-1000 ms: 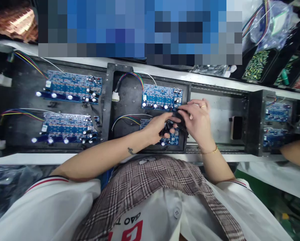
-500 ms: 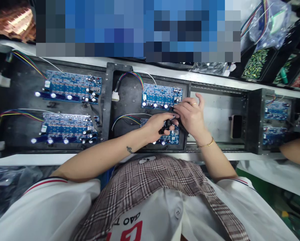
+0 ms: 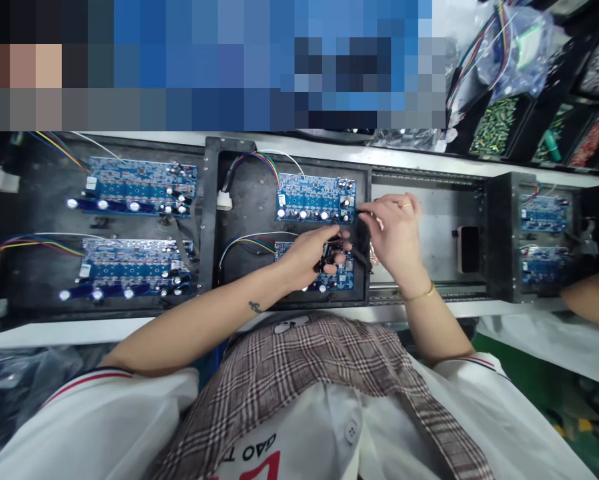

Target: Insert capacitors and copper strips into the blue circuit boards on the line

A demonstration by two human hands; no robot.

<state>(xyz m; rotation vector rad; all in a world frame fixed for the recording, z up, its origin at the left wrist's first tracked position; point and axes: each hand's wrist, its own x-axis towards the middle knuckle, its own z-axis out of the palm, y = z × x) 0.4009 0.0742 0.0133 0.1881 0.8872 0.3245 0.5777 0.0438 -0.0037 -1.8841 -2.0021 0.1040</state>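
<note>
My left hand (image 3: 317,257) is curled round several small black parts (image 3: 328,257), above the lower blue circuit board (image 3: 347,277) in the middle black tray. My right hand (image 3: 394,230) is at the tray's right edge, its thumb and forefinger pinched near the lower right corner of the upper blue board (image 3: 317,197). Whatever lies between those fingertips is too small to name. Coloured wires (image 3: 257,157) run from the upper board to a white connector (image 3: 224,201).
Two more boards (image 3: 142,187) lie in the left tray (image 3: 44,207). A dark phone-like object (image 3: 468,250) rests right of my right hand. Further right are another tray (image 3: 504,233) and another person's forearm (image 3: 592,300). Bins of small parts (image 3: 494,127) stand at the upper right.
My right hand has moved right, away from my left hand, and its fingers have drawn together. My left hand's fingers have loosened slightly round the black parts. The view has shifted slightly.
</note>
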